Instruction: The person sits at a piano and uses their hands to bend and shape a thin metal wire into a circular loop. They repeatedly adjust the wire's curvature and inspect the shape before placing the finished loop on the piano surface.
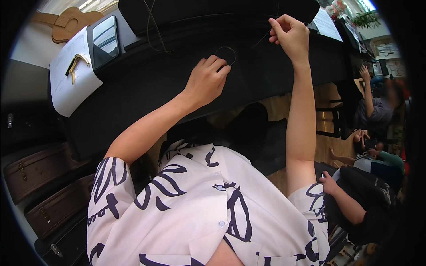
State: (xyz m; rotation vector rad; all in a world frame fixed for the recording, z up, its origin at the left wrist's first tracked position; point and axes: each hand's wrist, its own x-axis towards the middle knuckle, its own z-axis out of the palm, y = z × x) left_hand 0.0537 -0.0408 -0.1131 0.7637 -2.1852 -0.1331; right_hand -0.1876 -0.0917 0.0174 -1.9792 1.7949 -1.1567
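Observation:
Over a black surface (266,66), my left hand (208,80) has its fingers curled down around part of a thin, wire-like string (234,54). A small loop of it stands out beyond the fingertips. Higher up and to the right, my right hand (290,37) pinches a thin strand (262,39) between thumb and forefinger. Whether both hands are on the same string, I cannot tell. Another loose length of string (156,33) curves and crosses itself to the left of my hands.
At the left, a gold capo-like clamp (76,66) lies on white paper (73,93) beside a dark tablet or phone (106,39). Behind it is a wooden guitar-shaped object (73,24). Brown cases (40,173) stand lower left. Other people (377,106) sit at the right.

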